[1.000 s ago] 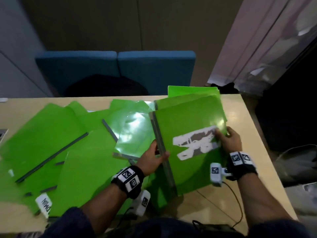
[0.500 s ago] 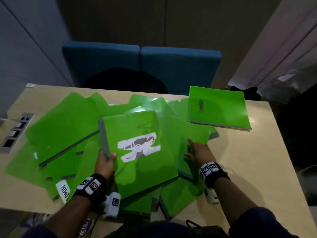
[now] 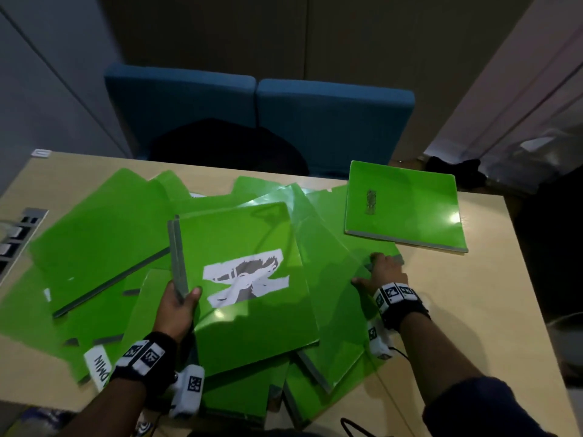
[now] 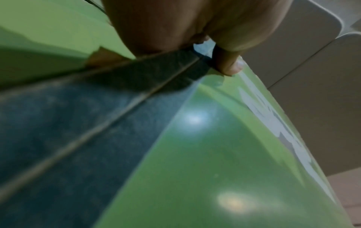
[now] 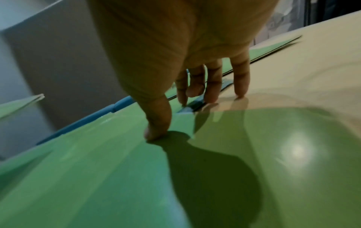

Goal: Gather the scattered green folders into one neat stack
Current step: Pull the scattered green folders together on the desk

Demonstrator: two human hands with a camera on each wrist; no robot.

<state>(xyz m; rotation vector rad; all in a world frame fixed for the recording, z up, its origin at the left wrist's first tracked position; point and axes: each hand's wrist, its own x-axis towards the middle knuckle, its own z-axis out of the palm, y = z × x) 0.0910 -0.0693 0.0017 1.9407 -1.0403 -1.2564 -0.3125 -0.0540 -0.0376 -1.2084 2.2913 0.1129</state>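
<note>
Head view — left hand grips folder.

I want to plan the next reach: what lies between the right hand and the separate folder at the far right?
In the head view, only bare table lies between the right hand and the separate folder.

Bare table on the right, open for a hand to pass. Scattered folders covering the left and middle. Small stack at the far right corner. Blue chairs close behind the far edge.
</note>
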